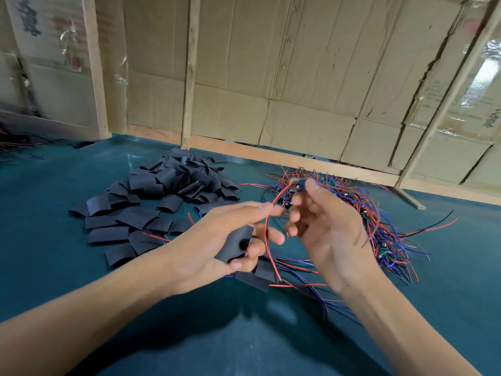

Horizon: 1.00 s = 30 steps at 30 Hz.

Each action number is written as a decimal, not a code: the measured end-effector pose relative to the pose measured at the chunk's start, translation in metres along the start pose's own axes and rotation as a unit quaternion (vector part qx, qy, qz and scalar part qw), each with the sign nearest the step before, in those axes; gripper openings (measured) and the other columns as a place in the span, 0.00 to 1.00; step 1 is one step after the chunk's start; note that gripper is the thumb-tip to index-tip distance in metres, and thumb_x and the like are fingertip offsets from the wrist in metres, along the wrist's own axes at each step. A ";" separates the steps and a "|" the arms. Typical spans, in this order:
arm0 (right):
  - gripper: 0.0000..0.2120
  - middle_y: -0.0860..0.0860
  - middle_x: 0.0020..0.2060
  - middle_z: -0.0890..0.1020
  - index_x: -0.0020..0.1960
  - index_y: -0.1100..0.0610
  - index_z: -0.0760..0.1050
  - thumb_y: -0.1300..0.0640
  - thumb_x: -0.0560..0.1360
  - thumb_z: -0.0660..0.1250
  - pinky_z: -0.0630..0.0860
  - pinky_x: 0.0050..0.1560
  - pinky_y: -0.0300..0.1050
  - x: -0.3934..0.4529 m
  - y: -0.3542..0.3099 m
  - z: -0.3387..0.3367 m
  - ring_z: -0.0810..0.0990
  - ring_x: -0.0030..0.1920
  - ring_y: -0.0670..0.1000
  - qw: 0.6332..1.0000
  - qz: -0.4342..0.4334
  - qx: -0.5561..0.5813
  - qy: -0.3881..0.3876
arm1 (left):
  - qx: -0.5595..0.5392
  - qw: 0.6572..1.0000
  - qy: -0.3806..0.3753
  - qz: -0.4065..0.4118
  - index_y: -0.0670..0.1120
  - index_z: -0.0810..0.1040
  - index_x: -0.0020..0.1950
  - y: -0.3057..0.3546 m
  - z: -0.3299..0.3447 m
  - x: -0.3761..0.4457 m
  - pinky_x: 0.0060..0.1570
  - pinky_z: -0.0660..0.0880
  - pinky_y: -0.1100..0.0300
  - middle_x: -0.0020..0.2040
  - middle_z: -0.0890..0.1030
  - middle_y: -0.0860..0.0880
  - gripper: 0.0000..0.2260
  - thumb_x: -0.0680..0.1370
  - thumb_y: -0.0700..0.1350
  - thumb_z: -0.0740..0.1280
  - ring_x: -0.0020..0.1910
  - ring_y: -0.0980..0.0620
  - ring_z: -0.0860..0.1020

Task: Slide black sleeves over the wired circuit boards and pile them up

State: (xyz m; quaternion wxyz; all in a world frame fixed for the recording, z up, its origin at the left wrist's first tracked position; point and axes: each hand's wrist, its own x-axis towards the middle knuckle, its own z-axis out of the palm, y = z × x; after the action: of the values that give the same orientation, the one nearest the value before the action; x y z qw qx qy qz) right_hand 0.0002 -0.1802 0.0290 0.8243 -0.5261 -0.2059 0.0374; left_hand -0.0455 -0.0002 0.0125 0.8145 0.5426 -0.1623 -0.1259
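Note:
My left hand [217, 240] grips a flat black sleeve [235, 245] between thumb and lower fingers, with its forefinger stretched toward a red wire [271, 221]. My right hand [322, 226] pinches a small green circuit board [299, 183] at its fingertips, and the red wire hangs from it in a loop between my hands. A heap of black sleeves [162, 191] lies on the left. A tangle of wired boards [366, 210] with red, blue and black leads lies on the right, behind my right hand.
The work surface is a teal mat [54, 267]. Loose sleeves [252, 279] and stray wires [298, 283] lie under my hands. Cardboard panels and wooden posts [189, 77] wall off the back. More wires [16, 145] show at the far left edge.

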 end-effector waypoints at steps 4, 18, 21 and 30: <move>0.08 0.54 0.42 0.85 0.39 0.54 0.84 0.54 0.74 0.70 0.76 0.34 0.42 0.001 -0.015 -0.002 0.81 0.36 0.51 0.996 0.003 0.092 0.007 | 0.058 0.998 0.001 -0.014 0.48 0.79 0.64 -0.001 0.000 -0.002 0.24 0.63 0.64 0.56 0.81 0.33 0.21 0.71 0.45 0.76 0.32 0.46 0.65; 0.11 0.56 0.52 0.85 0.46 0.60 0.84 0.54 0.77 0.67 0.82 0.47 0.45 -0.004 -0.025 0.001 0.85 0.53 0.53 0.973 0.025 0.230 -0.026 | 0.258 0.965 0.021 -0.033 0.62 0.75 0.56 -0.011 0.000 0.001 0.25 0.61 0.62 0.31 0.71 0.50 0.19 0.66 0.57 0.71 0.26 0.52 0.62; 0.12 0.58 0.51 0.86 0.46 0.63 0.83 0.55 0.78 0.66 0.83 0.48 0.46 -0.003 -0.027 0.000 0.85 0.55 0.55 0.964 0.026 0.262 -0.016 | 0.213 0.977 0.014 -0.027 0.66 0.79 0.54 -0.016 -0.008 0.011 0.30 0.63 0.61 0.37 0.74 0.51 0.23 0.61 0.50 0.67 0.32 0.52 0.64; 0.13 0.61 0.55 0.84 0.48 0.68 0.83 0.58 0.80 0.66 0.83 0.49 0.49 -0.002 -0.035 -0.007 0.85 0.57 0.56 0.948 0.004 0.319 0.001 | 0.372 0.925 -0.011 0.079 0.64 0.54 0.76 -0.015 -0.004 0.000 0.53 0.73 0.67 0.58 0.79 0.61 0.28 0.81 0.52 0.65 0.53 0.59 0.77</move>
State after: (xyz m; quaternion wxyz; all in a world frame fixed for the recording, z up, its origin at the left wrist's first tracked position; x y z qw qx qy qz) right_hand -0.0044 -0.2024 0.0567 0.9491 -0.2361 -0.1803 0.1047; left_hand -0.0445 -0.0022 -0.0029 0.5593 0.7908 -0.2487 0.0027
